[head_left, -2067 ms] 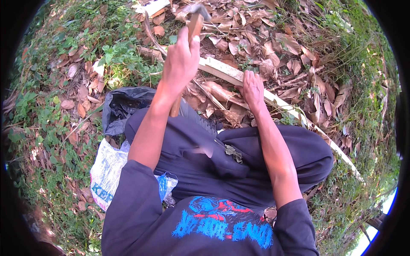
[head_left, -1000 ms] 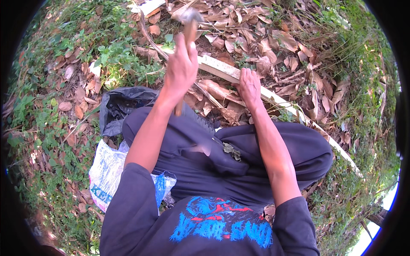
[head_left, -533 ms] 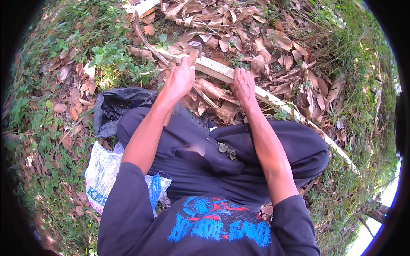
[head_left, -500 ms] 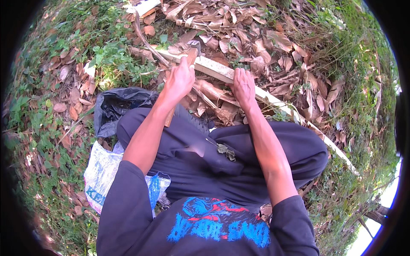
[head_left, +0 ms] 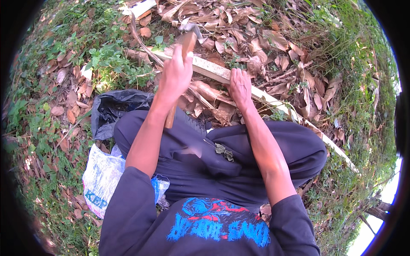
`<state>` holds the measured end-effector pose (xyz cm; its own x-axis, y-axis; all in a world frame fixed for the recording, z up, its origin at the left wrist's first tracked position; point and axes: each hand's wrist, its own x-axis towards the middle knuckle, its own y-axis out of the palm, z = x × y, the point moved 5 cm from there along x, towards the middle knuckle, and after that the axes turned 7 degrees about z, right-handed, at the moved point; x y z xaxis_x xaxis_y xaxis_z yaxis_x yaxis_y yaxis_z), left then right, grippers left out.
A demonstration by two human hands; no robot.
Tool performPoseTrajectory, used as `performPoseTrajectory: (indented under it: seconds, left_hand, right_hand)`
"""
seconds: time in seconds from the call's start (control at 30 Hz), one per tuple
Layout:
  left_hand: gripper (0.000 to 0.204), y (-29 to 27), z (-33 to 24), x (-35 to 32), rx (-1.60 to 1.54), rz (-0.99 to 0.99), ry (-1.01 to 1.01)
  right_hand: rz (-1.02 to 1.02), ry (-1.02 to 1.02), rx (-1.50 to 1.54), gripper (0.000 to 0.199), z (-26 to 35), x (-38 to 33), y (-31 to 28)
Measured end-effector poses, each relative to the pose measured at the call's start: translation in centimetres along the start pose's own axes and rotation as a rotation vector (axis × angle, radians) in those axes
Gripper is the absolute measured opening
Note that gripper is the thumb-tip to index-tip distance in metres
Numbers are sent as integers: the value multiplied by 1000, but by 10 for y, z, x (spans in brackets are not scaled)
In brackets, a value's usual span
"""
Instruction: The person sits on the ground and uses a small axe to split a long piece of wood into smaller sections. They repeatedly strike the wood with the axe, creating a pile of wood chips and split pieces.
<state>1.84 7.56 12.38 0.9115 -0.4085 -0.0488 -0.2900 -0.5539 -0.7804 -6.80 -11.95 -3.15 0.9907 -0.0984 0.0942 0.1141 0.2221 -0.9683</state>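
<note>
My left hand (head_left: pixel 176 74) is closed around the wooden handle of a hammer (head_left: pixel 188 43). Its metal head sits past the far side of a long pale wooden strip (head_left: pixel 210 68), apart from it in the picture and slightly blurred. The handle's lower end shows below my wrist, over my leg. To the right, my right hand (head_left: pixel 240 88) grips the same strip from above, fingers curled over its edge. The strip runs slantwise from upper left to lower right across dry leaves. Whether a nail is in it, I cannot tell.
My crossed legs (head_left: pixel 273 143) lie just below the strip, a dry leaf (head_left: pixel 224 152) on the trousers. A black plastic bag (head_left: pixel 103 113) and a white-and-blue sack (head_left: pixel 101 175) lie left of me. Brown leaves (head_left: pixel 256 47) and green weeds (head_left: pixel 102 59) cover the ground.
My left hand and the hammer have moved up and away from the wooden strip; the head was close over it before. My right hand keeps its hold, almost unmoved.
</note>
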Motion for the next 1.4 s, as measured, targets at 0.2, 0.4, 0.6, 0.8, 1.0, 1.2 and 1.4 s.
performPoseTrajectory:
  seconds: [0.2,0.4,0.6,0.8,1.0,1.2,1.4]
  left_hand:
    - [41,-24,-9,3,-206,-148,-98]
    - [37,25,46,4,-271,127,-243]
    - [18,-6,60,21,-640,-137,-199]
    - [18,-11,57,10,-779,-130,-289]
    - [34,3,70,14,-299,-79,-237]
    - [44,27,38,-19,-382,284,-454]
    - [46,32,40,-10,-76,197,-267]
  right_hand:
    - [-15,-20,9,57,3,2,-5]
    - [29,-12,-29,60,1,4,-4]
    - [438,3,240,57,-35,27,2]
    - [280,42,135,50,-28,37,-18]
    - [199,65,105,58,-25,32,-18]
    - [281,301,240,65,-36,26,-23]
    - [255,290,131,72,-52,13,-20]
